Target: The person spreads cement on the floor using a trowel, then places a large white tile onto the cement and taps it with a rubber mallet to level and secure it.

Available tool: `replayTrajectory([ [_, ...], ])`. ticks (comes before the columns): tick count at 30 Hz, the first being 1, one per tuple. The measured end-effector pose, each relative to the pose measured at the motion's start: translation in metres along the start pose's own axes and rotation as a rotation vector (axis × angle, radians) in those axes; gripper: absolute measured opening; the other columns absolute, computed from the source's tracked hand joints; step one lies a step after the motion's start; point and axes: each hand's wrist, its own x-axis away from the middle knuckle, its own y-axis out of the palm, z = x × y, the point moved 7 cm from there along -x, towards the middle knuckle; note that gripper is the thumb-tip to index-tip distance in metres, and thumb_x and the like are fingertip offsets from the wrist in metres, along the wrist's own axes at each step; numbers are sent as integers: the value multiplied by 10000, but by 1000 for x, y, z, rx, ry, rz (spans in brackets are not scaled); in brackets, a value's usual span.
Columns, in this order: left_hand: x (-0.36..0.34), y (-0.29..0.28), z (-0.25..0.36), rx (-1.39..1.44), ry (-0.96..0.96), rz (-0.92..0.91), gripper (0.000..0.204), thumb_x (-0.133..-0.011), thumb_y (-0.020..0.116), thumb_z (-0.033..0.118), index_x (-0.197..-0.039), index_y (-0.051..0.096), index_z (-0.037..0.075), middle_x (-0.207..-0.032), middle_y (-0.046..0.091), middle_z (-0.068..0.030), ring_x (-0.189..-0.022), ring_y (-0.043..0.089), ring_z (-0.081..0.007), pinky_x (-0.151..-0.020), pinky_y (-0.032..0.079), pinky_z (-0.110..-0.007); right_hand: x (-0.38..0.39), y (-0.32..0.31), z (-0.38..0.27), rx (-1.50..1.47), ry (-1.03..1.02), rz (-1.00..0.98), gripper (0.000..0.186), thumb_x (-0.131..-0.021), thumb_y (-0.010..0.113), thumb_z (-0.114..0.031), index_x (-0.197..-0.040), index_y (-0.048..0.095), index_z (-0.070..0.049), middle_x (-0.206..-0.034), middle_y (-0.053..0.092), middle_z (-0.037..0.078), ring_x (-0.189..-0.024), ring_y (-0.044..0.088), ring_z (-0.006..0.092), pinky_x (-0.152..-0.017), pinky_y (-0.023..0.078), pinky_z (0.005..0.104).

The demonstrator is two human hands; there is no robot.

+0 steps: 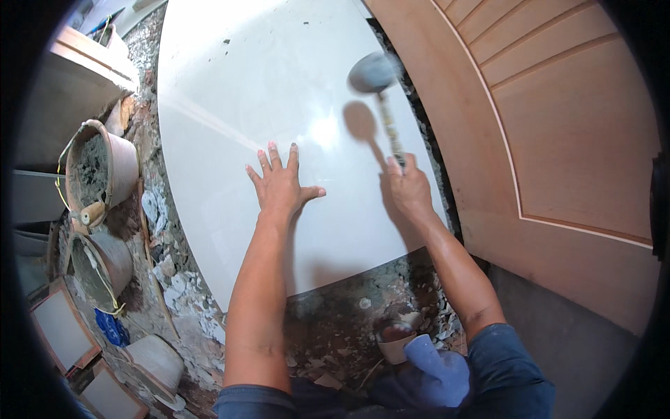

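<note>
A large, glossy white tile [209,160] lies across the middle of the floor. Flat on its surface rests my left hand [281,187], fingers spread and thumb out to the side. My right hand [410,187] is closed around the handle of a mallet [373,73] with a rounded grey head, slightly blurred. The mallet is raised above the tile near its right edge, and its shadow falls on the tile to the left of it.
Along the left stand a bucket [122,164] of grey mortar, a second bucket [115,262] and a tipped white container [157,363]. A panelled wooden door [579,133] flanks the tile's right side. Broken rubble [328,349] covers the floor near me.
</note>
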Motion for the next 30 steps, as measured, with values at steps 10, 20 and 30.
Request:
replayTrajectory([
  [10,-4,-2,3,-41,12,-9,1177,-584,805,639,-1526,282,165,-1554,201,-285,-1444,167,-467,-1134,90,-658,-23,6,-15,79,15,-151,395,-992,483,-398,-1036,523,-7,-735,614,293,-733,626,474,-644,476,515],
  [20,-6,1,1,-39,31,33,1188,-563,794,674,-1513,310,150,-1539,218,-308,-1431,183,-492,-1107,129,-678,5,1,-4,-60,-22,-106,386,-986,505,-379,-1036,538,3,-720,617,275,-709,626,465,-617,471,513],
  [30,-4,4,-2,11,21,45,1191,-566,800,660,-1530,270,202,-1567,188,-261,-1453,149,-454,-1137,90,-651,46,12,26,-5,-72,-132,382,-1003,501,-356,-1066,571,14,-663,587,165,-601,562,244,-594,468,404],
])
